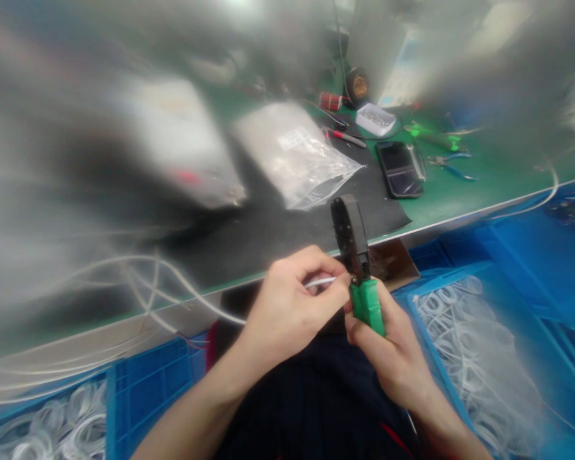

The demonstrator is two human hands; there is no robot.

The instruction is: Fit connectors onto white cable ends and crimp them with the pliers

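Observation:
My left hand [292,303] pinches a thin white cable [320,281] close to its end, with the fingertips right beside the tool in my other hand. The rest of the cable trails behind the wrist to the left over the bench edge. In my right hand [395,348] is a crimping tool [349,233] with a black head and green handles [368,306]. It stands upright, head pointing away from me. The fingers wrap round the handles. Whether the cable end sits inside the jaws is hidden by my left fingertips.
On the green bench [479,198] lie a black mat [273,233], a clear plastic bag [297,153], a phone [399,169], blue-handled pliers [453,165] and a white tray of small parts [375,119]. Blue crates [146,390] with coiled white cables [474,358] stand on both sides below the bench edge.

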